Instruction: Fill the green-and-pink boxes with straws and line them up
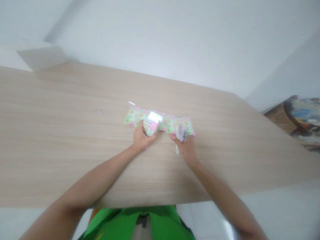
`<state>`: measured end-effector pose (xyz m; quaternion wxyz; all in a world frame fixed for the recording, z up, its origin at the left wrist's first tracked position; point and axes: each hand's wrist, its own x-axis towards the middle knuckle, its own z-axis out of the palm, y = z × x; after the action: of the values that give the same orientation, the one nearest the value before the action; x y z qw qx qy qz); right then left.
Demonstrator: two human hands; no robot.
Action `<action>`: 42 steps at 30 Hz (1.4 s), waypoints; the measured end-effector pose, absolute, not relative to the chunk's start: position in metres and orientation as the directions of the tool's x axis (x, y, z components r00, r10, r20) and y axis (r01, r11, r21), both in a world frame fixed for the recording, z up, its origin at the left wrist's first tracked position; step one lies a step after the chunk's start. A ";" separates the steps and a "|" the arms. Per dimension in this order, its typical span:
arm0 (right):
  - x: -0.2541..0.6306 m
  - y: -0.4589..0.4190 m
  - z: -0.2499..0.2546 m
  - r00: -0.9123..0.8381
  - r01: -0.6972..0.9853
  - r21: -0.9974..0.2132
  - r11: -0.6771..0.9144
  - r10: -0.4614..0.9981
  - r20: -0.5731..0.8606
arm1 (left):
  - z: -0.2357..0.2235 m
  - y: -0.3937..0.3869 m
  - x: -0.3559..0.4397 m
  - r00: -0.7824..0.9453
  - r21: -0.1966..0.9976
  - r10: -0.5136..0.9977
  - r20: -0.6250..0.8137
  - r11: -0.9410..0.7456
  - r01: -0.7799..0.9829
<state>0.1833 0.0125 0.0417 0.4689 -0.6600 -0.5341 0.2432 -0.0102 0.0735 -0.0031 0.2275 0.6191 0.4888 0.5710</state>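
A row of green-and-pink printed notes (170, 124), several of them marked with a 5, lies side by side on the wooden table. Over the middle of the row, my left hand (142, 138) is closed around a bent bundle of similar notes (150, 128), its top bright with glare. My right hand (188, 148) grips a smaller folded bundle with purple and whitish parts (181, 133) above the row's right end; motion blurs its details. Just below that bundle a thin white strip (177, 150) shows beside my right thumb.
The pale wood table (62, 140) meets a white wall (162, 43) at the back. A small white strip (132, 103) lies behind the row, and a small clear scrap (100, 112) to its left. A white block (42, 57) stands back left; patterned furniture (303, 116) is beyond the right edge.
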 end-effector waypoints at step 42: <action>0.178 -0.009 0.010 0.100 0.992 -0.099 -0.079 0.966 0.239 | -0.024 0.065 -0.005 -0.202 0.829 0.822 0.533 -0.459 0.319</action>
<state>0.1781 -0.0091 0.0096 0.1180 -0.7323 -0.6684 -0.0556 -0.0052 0.0654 -0.0241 0.2059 0.5971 0.4775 0.6108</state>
